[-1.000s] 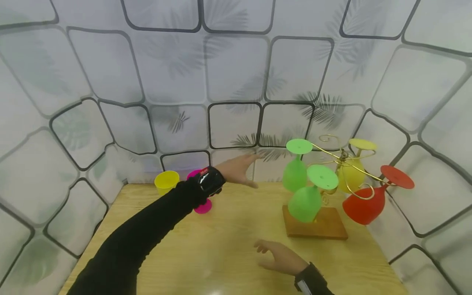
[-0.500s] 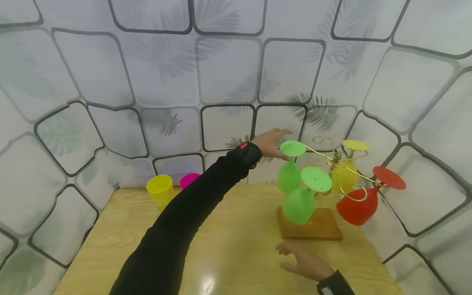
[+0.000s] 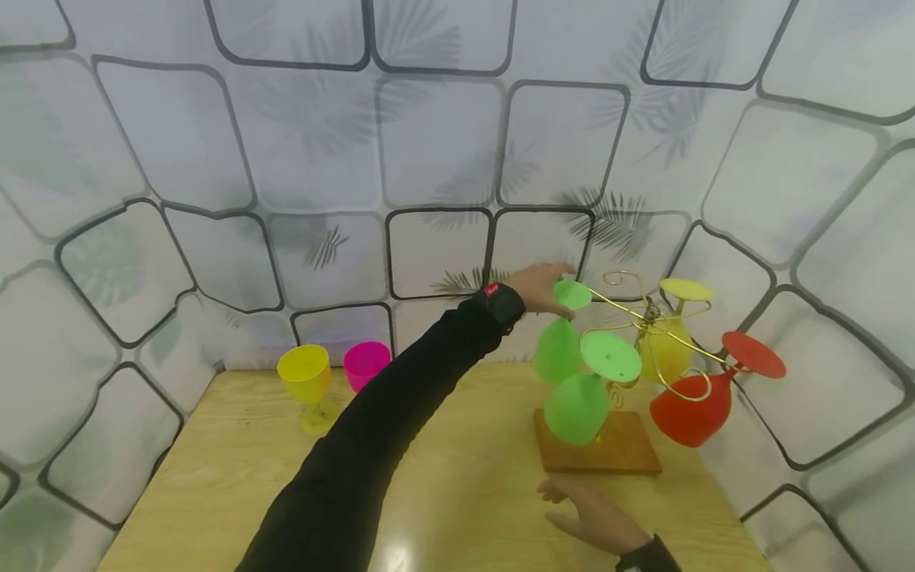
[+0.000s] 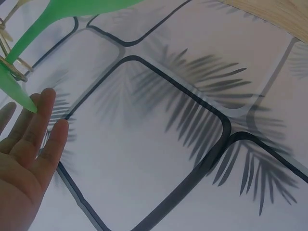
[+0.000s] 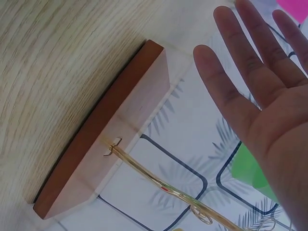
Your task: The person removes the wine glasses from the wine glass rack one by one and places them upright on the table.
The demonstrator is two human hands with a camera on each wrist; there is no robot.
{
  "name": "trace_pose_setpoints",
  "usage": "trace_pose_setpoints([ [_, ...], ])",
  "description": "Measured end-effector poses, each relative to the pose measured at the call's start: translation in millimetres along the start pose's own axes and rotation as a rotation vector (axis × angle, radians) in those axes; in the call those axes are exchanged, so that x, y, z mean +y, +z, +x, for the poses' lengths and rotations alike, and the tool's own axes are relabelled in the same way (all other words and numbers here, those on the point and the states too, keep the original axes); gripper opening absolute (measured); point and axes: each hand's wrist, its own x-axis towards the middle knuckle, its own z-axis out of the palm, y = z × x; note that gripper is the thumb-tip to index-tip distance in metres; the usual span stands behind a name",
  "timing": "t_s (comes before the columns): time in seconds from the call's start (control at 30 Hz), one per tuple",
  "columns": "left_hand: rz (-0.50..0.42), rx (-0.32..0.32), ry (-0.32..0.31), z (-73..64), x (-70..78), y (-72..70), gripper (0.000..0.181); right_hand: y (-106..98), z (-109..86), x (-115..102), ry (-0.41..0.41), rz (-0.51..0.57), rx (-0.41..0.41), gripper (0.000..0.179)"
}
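Note:
My left hand (image 3: 541, 288) is at the foot of the back green goblet (image 3: 558, 352), which hangs upside down on a gold wire rack (image 3: 650, 314). In the left wrist view the fingers (image 4: 45, 113) are fairly straight beside the green foot's edge; whether they touch it is hard to tell. A second green goblet (image 3: 576, 408), a yellow goblet (image 3: 666, 349) and a red goblet (image 3: 692, 410) also hang from the rack. My right hand (image 3: 596, 515) hovers over the table in front of the wooden base (image 3: 599, 445), fingers loose, holding nothing.
An upright yellow goblet (image 3: 305, 376) and a pink goblet (image 3: 366, 362) stand at the back left of the wooden table (image 3: 457, 477). My left sleeve partly hides the pink one. Patterned cloth (image 3: 443, 143) encloses the back and sides.
My left hand has moved right, from near the pink goblet to the back green goblet's foot. The view has shifted slightly; the right hand keeps its loose pose near the rack's base.

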Motion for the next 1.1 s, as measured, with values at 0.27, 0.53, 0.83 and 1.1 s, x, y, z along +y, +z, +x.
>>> trace_pose_setpoints([
  [0.27,-0.001,0.002,-0.01,-1.2,8.4,-6.5,0.078,1.6,3.3,0.0,0.064,0.087,-0.038,0.046],
  [0.53,-0.018,0.007,-0.018,-1.1,14.6,-11.3,0.079,2.3,4.1,0.2,0.076,0.12,-0.054,0.048],
  [0.83,-0.008,0.02,0.006,-0.6,22.5,-13.7,0.076,2.3,4.8,0.6,0.011,0.068,-0.009,0.045],
  [1.1,-0.025,0.081,-0.005,0.0,21.3,-8.6,0.075,3.5,6.3,-4.1,0.019,0.092,-0.03,0.045],
])
